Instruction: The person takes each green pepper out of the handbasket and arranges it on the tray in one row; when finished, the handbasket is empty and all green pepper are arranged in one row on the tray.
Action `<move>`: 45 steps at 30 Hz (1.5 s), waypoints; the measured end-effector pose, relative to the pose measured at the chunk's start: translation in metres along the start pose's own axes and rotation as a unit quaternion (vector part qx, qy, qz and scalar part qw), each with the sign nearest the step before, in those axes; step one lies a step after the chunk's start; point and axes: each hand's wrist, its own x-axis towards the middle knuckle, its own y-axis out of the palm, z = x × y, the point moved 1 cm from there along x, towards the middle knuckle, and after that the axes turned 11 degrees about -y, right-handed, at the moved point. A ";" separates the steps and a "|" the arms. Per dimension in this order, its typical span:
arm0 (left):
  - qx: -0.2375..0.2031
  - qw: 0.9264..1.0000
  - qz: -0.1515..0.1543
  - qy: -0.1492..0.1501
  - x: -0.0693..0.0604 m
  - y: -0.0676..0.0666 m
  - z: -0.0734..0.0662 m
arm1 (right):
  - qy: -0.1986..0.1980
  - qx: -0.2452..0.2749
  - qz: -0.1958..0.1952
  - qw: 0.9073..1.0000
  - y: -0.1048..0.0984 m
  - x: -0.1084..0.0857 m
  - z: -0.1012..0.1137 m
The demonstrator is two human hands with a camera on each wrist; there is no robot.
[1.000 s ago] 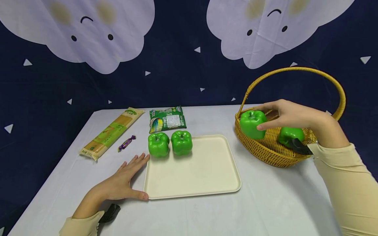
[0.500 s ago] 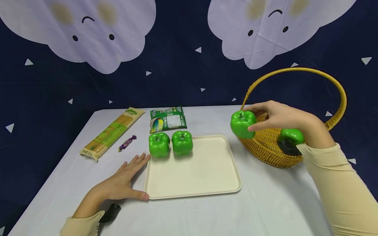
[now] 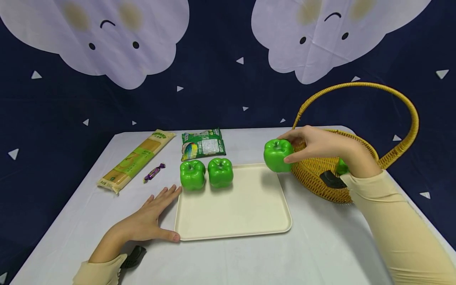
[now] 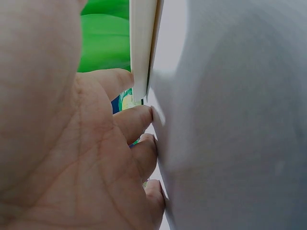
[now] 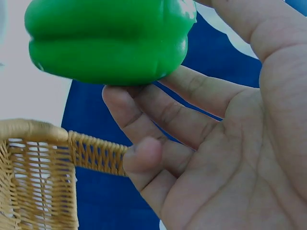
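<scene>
My right hand [image 3: 317,146] grips a green bell pepper [image 3: 277,155] between thumb and fingers, held up over the tray's back right corner. The right wrist view shows that pepper [image 5: 105,40] against the fingertips. Two more bell peppers, one at the left [image 3: 192,175] and one beside it [image 3: 220,173], stand upright at the back left of the cream tray [image 3: 233,213]. With its fingers spread, my left hand [image 3: 146,221] rests on the cloth and touches the tray's left edge. In the left wrist view its fingertips meet the tray rim [image 4: 141,48].
A wicker basket [image 3: 320,190] with a tall handle stands at the right; another pepper [image 3: 342,167] inside is mostly hidden by the right wrist. Behind the tray lies a green packet [image 3: 203,144]. A noodle pack [image 3: 135,162] and a purple wrapped candy [image 3: 154,173] lie at left.
My right hand has carried the pepper leftward out of the basket to above the tray's back right corner. The left hand and the two peppers on the tray have stayed put.
</scene>
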 end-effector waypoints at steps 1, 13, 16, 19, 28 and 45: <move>-0.001 1.000 0.001 -0.001 0.000 0.000 0.000 | -0.003 0.001 0.002 1.000 0.002 0.003 0.000; 0.004 1.000 0.001 0.001 -0.001 -0.001 -0.002 | -0.030 0.033 0.029 0.999 0.021 0.032 0.005; 0.002 1.000 0.000 0.001 -0.001 -0.001 -0.001 | -0.035 0.039 0.035 0.998 0.026 0.038 0.005; 0.000 1.000 -0.001 0.001 -0.001 -0.001 -0.001 | -0.042 0.041 0.039 0.998 0.031 0.044 0.006; 0.002 1.000 -0.002 -0.004 0.000 0.001 -0.001 | -0.044 0.049 0.062 0.996 0.043 0.058 0.006; 0.001 1.000 -0.001 -0.003 -0.001 0.000 -0.001 | -0.044 0.062 0.088 0.993 0.058 0.077 0.009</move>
